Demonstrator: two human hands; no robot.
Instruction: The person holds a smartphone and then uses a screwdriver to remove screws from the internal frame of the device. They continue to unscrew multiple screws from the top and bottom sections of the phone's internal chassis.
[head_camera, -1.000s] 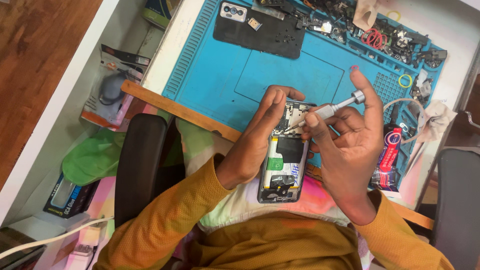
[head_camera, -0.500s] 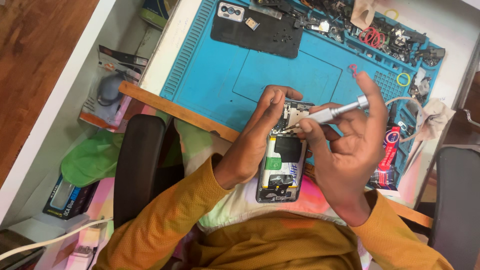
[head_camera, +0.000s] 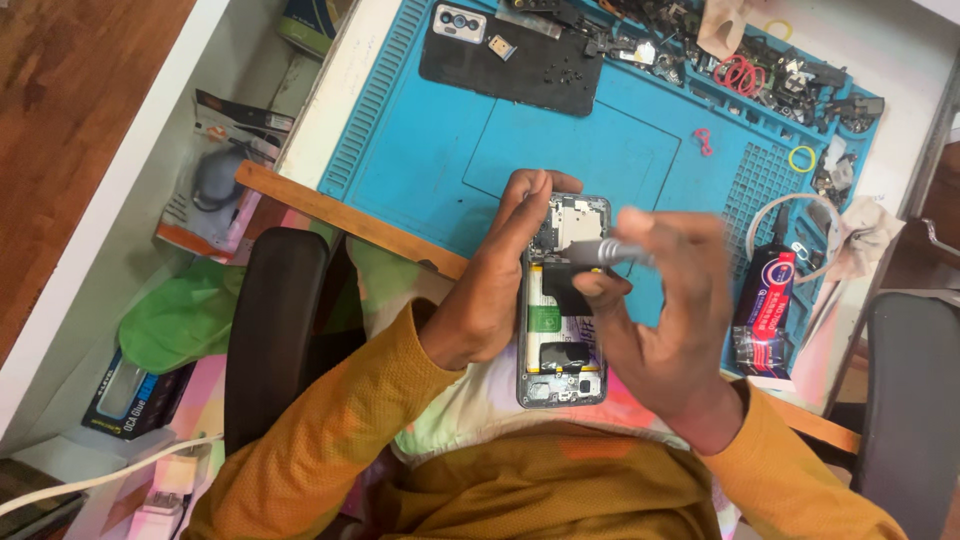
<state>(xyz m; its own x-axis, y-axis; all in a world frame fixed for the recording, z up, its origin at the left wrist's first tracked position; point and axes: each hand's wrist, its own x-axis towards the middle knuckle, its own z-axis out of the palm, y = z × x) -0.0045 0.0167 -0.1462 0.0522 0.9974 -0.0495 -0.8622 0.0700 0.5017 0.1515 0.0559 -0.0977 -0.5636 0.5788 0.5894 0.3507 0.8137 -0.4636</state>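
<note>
Phone (head_camera: 563, 305), opened with its back cover off, sits at the near edge of the blue mat (head_camera: 420, 140). From the head view I see my left hand (head_camera: 497, 280) curled around the phone's left side, gripping it. My right hand (head_camera: 668, 320), blurred, pinches a grey screwdriver (head_camera: 607, 252) over the phone's upper half.

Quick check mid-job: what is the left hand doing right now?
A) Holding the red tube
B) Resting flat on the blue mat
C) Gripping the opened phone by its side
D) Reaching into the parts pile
C: the left hand wraps the left edge of the opened phone, fingers curled over its top, while the right hand holds a grey screwdriver over the phone's upper part.
</note>
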